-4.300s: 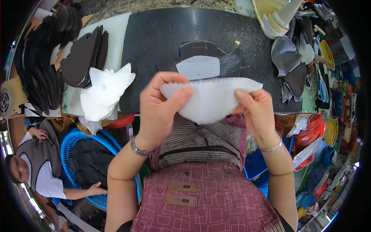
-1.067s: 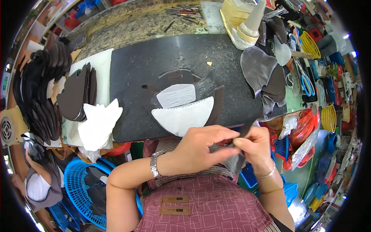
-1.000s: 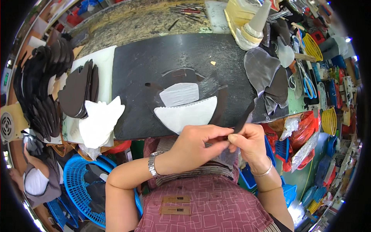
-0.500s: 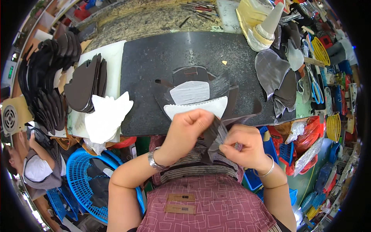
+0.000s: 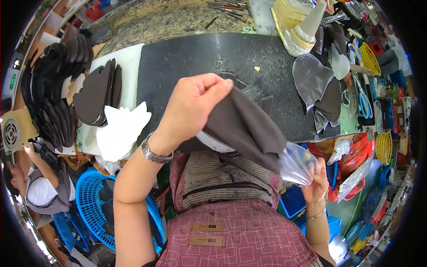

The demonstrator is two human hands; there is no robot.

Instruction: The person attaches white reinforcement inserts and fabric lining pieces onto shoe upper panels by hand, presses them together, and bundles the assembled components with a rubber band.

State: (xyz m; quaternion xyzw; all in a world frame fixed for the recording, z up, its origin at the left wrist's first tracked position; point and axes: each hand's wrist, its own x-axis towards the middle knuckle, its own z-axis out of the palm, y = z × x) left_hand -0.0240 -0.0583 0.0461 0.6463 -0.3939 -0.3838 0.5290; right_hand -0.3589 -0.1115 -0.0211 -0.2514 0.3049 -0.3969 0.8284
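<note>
My left hand [image 5: 189,107] is closed on the upper end of a dark grey-brown sheet of material [image 5: 244,122], thumb on top. The sheet slants down to the right above the table's near edge. At its lower end a clear plastic film [image 5: 298,163] stretches away, pinched in the fingers of my right hand [image 5: 316,181]. Beneath the sheet, a white curved piece [image 5: 214,142] shows at the board's near edge. More dark layered pieces [image 5: 253,91] lie on the black work board [image 5: 178,58], largely hidden by the sheet and my left hand.
Left of the board lie stacked dark cut pieces [image 5: 95,95] and white pieces [image 5: 121,133]. A blue basket [image 5: 84,200] stands below. Film-covered dark pieces [image 5: 311,80], a cone-topped container [image 5: 300,40] and blue-handled scissors [image 5: 364,104] are at right. Another person [image 5: 44,184] sits far left.
My hands have moved apart: the left up and leftward, the right down and rightward. The dark sheet has been lifted, and clear film now stretches from its end to my right hand.
</note>
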